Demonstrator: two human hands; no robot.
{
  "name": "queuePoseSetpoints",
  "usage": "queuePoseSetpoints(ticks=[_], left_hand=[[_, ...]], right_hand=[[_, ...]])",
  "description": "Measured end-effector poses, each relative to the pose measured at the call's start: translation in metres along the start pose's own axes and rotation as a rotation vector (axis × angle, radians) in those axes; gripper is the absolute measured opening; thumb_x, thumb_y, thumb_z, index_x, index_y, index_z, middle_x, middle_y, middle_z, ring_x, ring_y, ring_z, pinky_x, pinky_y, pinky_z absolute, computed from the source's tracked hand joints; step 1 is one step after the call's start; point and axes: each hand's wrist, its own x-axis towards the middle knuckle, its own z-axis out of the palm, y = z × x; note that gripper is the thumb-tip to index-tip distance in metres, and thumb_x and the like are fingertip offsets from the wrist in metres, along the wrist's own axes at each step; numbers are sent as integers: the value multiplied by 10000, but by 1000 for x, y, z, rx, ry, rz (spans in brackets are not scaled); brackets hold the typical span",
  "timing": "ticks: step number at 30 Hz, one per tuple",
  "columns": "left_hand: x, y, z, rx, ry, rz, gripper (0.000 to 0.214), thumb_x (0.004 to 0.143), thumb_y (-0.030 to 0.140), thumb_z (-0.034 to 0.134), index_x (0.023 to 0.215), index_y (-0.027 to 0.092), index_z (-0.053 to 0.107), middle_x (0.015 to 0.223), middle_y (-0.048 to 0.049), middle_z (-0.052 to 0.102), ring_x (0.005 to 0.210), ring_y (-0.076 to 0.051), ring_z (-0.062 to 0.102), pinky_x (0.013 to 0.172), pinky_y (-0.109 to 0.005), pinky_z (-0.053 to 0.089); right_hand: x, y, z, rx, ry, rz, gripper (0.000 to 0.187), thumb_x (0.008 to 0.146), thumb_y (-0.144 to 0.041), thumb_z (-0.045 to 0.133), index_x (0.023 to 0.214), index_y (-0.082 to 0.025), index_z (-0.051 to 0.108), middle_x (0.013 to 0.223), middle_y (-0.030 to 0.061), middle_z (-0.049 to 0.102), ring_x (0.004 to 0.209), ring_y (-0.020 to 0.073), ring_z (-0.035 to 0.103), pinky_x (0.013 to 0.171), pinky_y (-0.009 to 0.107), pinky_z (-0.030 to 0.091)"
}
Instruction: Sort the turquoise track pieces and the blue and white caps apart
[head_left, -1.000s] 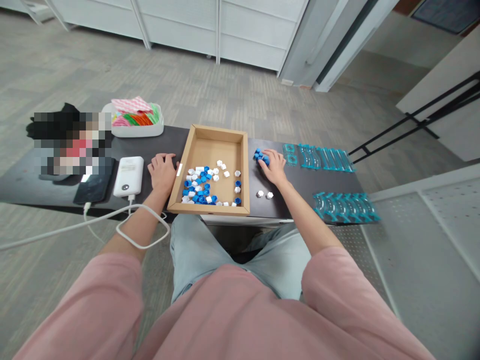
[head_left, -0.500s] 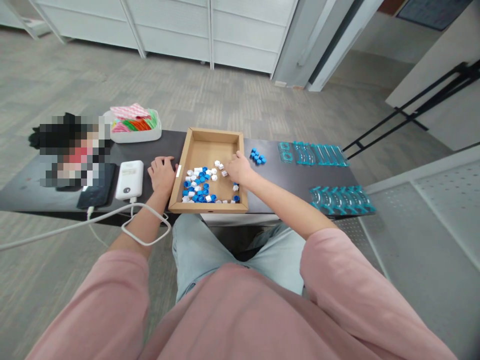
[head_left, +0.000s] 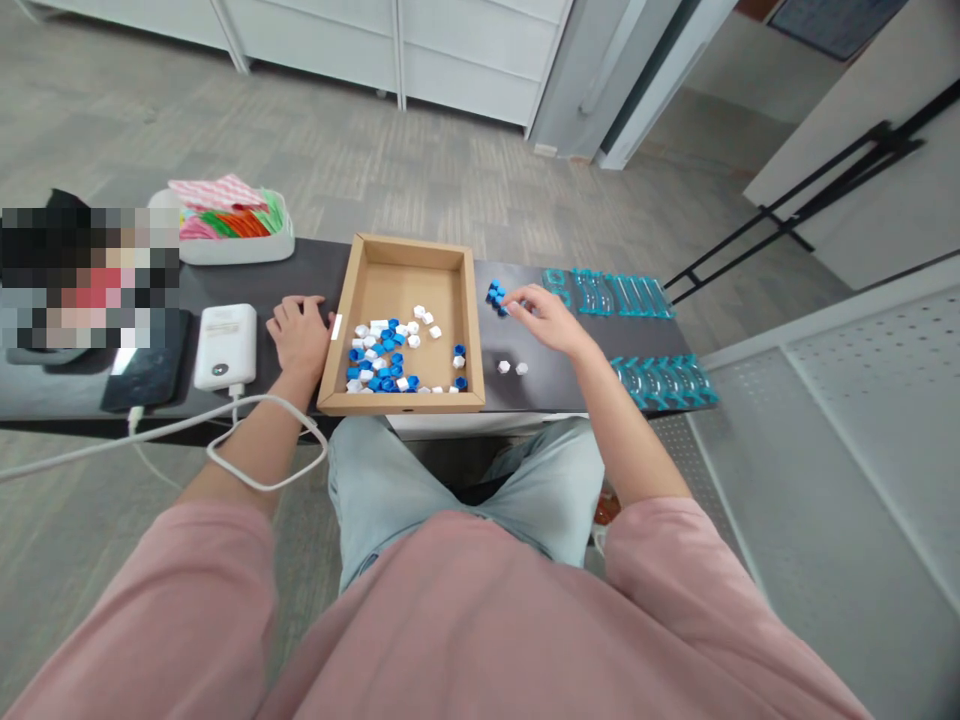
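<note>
My left hand [head_left: 298, 335] lies on the dark table, fingers spread, against the left side of a shallow cardboard box [head_left: 478, 345]. Small blue and white hexagonal pieces [head_left: 386, 362] are scattered in the near half of the box. Right of the box, my right hand [head_left: 541, 315] hovers with thumb and fingers pinched around what looks like a small white hexagonal piece, partly hidden. Its fingertips are beside a cluster of blue hexagonal pieces [head_left: 496, 293]. Two white hexagonal pieces [head_left: 512, 368] lie on the table nearer to me.
Teal-edged clear plastic parts [head_left: 622, 295] lie in rows at the right, with more [head_left: 664, 382] in front. To the left are a white power bank [head_left: 226, 345] with a cable, a dark phone [head_left: 146, 365] and a white container [head_left: 247, 250] of colourful packets.
My right hand has left the box and moved right, over the table by the blue cluster. Two white pieces on the table now show. My left hand stays beside the box; the view has shifted.
</note>
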Motion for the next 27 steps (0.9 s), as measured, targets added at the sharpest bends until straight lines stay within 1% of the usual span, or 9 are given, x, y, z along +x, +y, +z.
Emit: queuePoseSetpoints(ticks=[4, 8, 10, 12, 16, 19, 22, 25, 27], left_hand=[[0, 0, -1, -9, -14, -9, 541, 1148, 260, 519, 1644, 70, 626, 1723, -301, 539, 1570, -464, 417, 1361, -635, 321], [1, -1, 0, 16, -24, -18, 556, 1158, 275, 513, 1670, 88, 624, 1752, -291, 531, 1596, -475, 422, 1368, -628, 324], [2, -1, 1, 45, -28, -24, 577, 1162, 302, 492, 1687, 102, 622, 1760, -294, 521, 1606, -484, 428, 1362, -626, 335], [3, -2, 1, 65, -27, -27, 593, 1173, 336, 459, 1701, 115, 617, 1766, -295, 512, 1615, -485, 433, 1359, -620, 345], [3, -3, 2, 78, -26, -24, 604, 1190, 354, 410, 1701, 112, 621, 1766, -307, 507, 1622, -482, 447, 1356, -617, 356], [1, -1, 1, 74, -17, -24, 599, 1188, 330, 395, 1694, 109, 628, 1758, -312, 519, 1619, -486, 456, 1350, -623, 363], [-1, 2, -2, 70, -11, -34, 586, 1183, 305, 406, 1691, 116, 629, 1754, -304, 531, 1619, -481, 461, 1352, -618, 367], [-4, 6, -5, 74, -16, -35, 581, 1192, 304, 400, 1689, 109, 630, 1754, -308, 528, 1632, -476, 454, 1358, -615, 369], [-4, 7, -6, 72, -17, -38, 579, 1192, 292, 394, 1684, 104, 635, 1754, -309, 527, 1643, -472, 446, 1361, -609, 372]], right_hand=[[-62, 58, 7, 159, 183, 265, 454, 981, -736, 762, 1060, -292, 716, 1038, 62, 823, 929, 277, 707, 941, 448, 610], [-113, 85, 29, 196, 236, 418, 487, 870, -765, 763, 994, -313, 633, 836, 20, 733, 789, 273, 677, 806, 435, 587], [-128, 88, 37, 209, 256, 406, 472, 852, -716, 772, 1041, -308, 627, 905, 38, 755, 819, 282, 709, 801, 432, 589], [-137, 84, 44, 186, 247, 352, 509, 831, -642, 816, 1159, -293, 644, 1076, 76, 790, 909, 298, 749, 863, 454, 619], [-138, 62, 62, 22, 136, 250, 775, 838, -563, 912, 1503, -261, 652, 1452, 179, 740, 1154, 385, 767, 1099, 591, 618], [-126, 42, 80, -93, 91, 221, 880, 936, -593, 890, 1687, -248, 588, 1637, 234, 641, 1453, 486, 677, 1215, 678, 550], [-108, 24, 96, -152, 69, 204, 772, 1062, -551, 787, 1730, -225, 575, 1657, 247, 624, 1560, 484, 614, 1247, 672, 531], [-94, 14, 106, -168, 51, 167, 616, 1142, -460, 684, 1700, -209, 620, 1635, 250, 644, 1519, 455, 647, 1241, 640, 548], [-92, 12, 110, -152, 58, 143, 579, 1150, -437, 669, 1687, -222, 637, 1625, 237, 648, 1491, 445, 665, 1232, 634, 565]])
